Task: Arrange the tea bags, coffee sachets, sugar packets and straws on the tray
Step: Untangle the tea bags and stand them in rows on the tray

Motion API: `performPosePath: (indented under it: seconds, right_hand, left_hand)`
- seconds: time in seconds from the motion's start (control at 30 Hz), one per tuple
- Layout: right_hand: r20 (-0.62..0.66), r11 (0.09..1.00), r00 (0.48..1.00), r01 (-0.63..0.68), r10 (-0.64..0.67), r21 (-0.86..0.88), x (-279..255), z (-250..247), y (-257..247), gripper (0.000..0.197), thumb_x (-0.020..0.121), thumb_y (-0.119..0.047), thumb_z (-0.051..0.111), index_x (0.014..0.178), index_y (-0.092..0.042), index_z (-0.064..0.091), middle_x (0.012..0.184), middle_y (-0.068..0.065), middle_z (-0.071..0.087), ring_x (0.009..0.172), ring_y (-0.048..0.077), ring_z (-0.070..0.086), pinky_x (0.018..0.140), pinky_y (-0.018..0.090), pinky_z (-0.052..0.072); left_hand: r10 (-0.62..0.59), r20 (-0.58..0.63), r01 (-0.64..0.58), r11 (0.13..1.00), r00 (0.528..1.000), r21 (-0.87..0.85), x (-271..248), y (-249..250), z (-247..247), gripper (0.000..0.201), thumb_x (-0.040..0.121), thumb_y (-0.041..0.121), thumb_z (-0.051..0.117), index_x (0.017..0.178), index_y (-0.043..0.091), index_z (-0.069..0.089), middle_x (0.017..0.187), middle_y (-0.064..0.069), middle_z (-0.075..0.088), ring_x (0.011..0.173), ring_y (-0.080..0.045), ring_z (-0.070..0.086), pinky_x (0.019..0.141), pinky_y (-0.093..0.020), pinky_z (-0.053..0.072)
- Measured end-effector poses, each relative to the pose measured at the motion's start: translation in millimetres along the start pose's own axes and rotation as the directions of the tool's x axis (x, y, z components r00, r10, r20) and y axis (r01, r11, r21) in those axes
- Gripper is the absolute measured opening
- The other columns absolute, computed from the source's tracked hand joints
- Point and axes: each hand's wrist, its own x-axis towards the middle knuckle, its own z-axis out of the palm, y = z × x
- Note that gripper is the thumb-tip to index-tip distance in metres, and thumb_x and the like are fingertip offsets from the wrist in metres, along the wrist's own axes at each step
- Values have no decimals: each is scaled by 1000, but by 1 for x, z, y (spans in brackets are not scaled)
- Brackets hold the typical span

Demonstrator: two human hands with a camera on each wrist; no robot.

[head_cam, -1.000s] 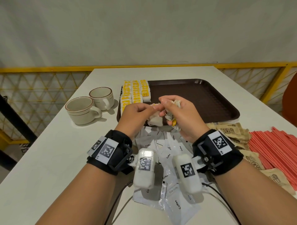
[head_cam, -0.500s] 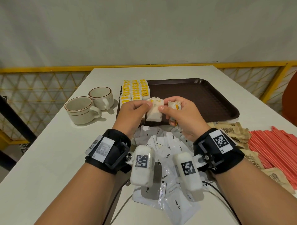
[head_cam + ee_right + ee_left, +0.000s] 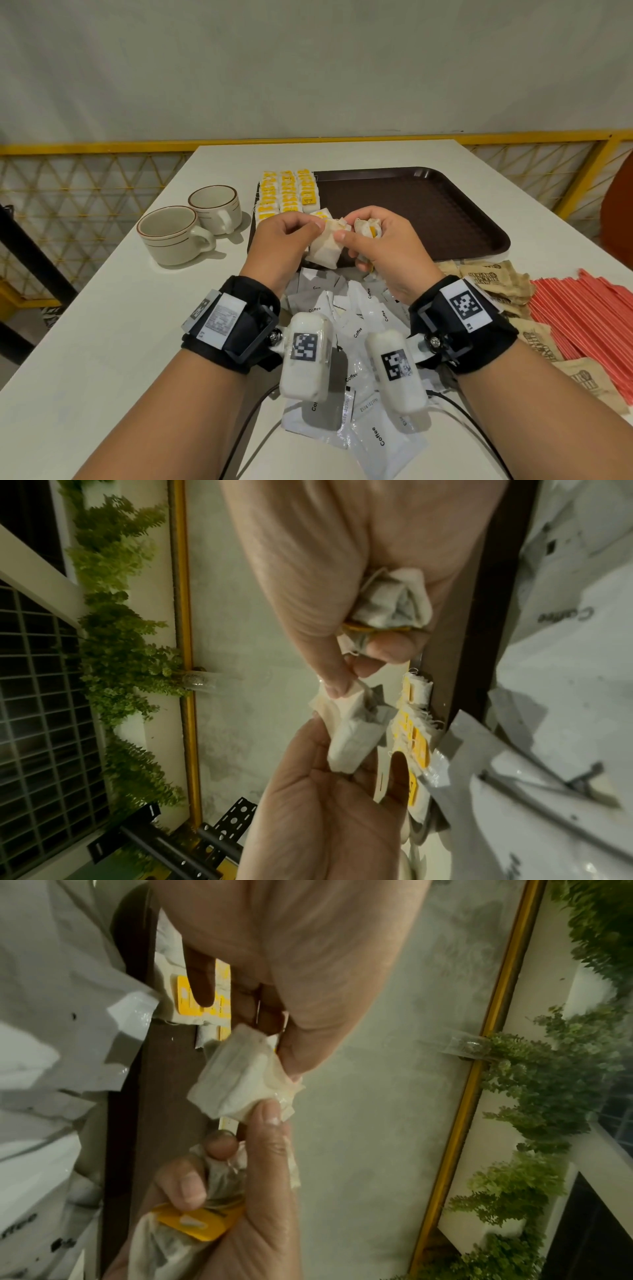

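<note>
Both hands meet over the near left edge of the brown tray [image 3: 428, 212]. A white tea bag [image 3: 324, 247] hangs between them: my left hand [image 3: 291, 236] pinches its top edge, and the thumb and forefinger of my right hand [image 3: 373, 240] pinch the same edge. The tea bag [image 3: 240, 1080] shows up close from the left wrist, and the tea bag [image 3: 349, 739] from the right wrist. My right hand's other fingers curl round more tea bags [image 3: 394, 601] with a yellow tag. Rows of yellow-tagged tea bags [image 3: 287, 193] lie on the tray's left side.
Two cream cups [image 3: 191, 226] stand left of the tray. White coffee sachets [image 3: 356, 329] lie heaped under my wrists. Brown sugar packets [image 3: 496, 281] and red straws [image 3: 589, 308] lie at the right. A yellow railing [image 3: 85, 149] runs behind the table.
Both hands have drawn slightly nearer and lower with the tea bag hanging between them. My right thumb and forefinger now pinch its top edge beside my left hand.
</note>
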Motion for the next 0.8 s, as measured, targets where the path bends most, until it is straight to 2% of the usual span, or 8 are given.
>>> performPosePath:
  seconds: [0.13, 0.2, 0.3, 0.43, 0.5, 0.6, 0.7, 0.8]
  right_hand:
    - [-3, 999, 1000, -29, 29, -26, 1, -1, 1, 10, 84, -3, 70, 88, -10, 64, 67, 3, 58, 55, 9, 53, 44, 21, 42]
    - [-7, 1000, 1000, -26, 26, -5, 0, 0, 2, 11, 84, -2, 69, 86, -10, 63, 68, 3, 58, 55, 9, 53, 44, 21, 41]
    - [12, 1000, 1000, 17, -17, 12, 0, 1, 3, 16, 86, 1, 66, 87, -13, 59, 71, 2, 58, 56, 11, 53, 45, 24, 41]
    - [71, 993, 992, 112, -108, -43, -1, 3, 3, 22, 88, 0, 64, 98, -19, 68, 77, 2, 61, 61, 13, 53, 49, 26, 43]
    - [78, 982, 987, 151, -143, -115, -1, 4, 4, 27, 86, -5, 68, 105, -24, 70, 81, -8, 64, 63, 6, 55, 55, 24, 44]
    - [65, 955, 980, 199, -189, -220, 1, 3, 6, 29, 82, -9, 73, 107, -24, 72, 80, -20, 63, 66, -8, 54, 69, 18, 40]
    - [55, 930, 972, 234, -227, -284, 3, 3, 7, 28, 81, -11, 74, 103, -28, 72, 90, -15, 62, 70, -8, 53, 72, 19, 40]
    - [75, 920, 967, 255, -244, -299, 3, 2, 5, 30, 82, -8, 73, 103, -30, 70, 93, -15, 63, 74, -8, 56, 72, 16, 42]
  left_hand:
    - [25, -60, -23, 999, 998, 34, 1, 0, 1, 22, 89, 8, 59, 73, 21, 67, 87, 3, 66, 84, -11, 60, 69, -18, 46]
    - [48, -86, -43, 997, 995, 60, 1, 0, 1, 22, 89, 8, 59, 73, 22, 66, 87, 4, 66, 84, -10, 59, 69, -17, 46]
    - [38, -97, -31, 997, 995, 74, 1, -1, 2, 22, 90, 10, 59, 73, 23, 65, 84, 6, 65, 82, -10, 59, 76, -24, 49]
    - [1, -74, 5, 997, 997, 75, 0, -3, 4, 19, 92, 12, 56, 77, 20, 66, 88, -1, 65, 85, -17, 59, 82, -35, 50]
    - [-20, -55, 24, 997, 998, 67, -1, -3, 6, 17, 92, 12, 55, 81, 17, 68, 93, -6, 68, 88, -21, 62, 84, -36, 51]
    - [-41, -38, 43, 998, 998, 56, -2, -2, 8, 17, 91, 10, 54, 86, 13, 70, 98, -11, 70, 95, -26, 65, 85, -38, 52]
    - [-95, -16, 95, 995, 995, 0, -3, -2, 8, 19, 91, 7, 52, 83, 13, 69, 94, -10, 70, 88, -23, 65, 80, -34, 53]
    - [-162, 19, 163, 983, 987, -86, -2, 0, 5, 21, 91, 6, 52, 83, 13, 69, 88, -8, 69, 85, -22, 65, 80, -36, 53]
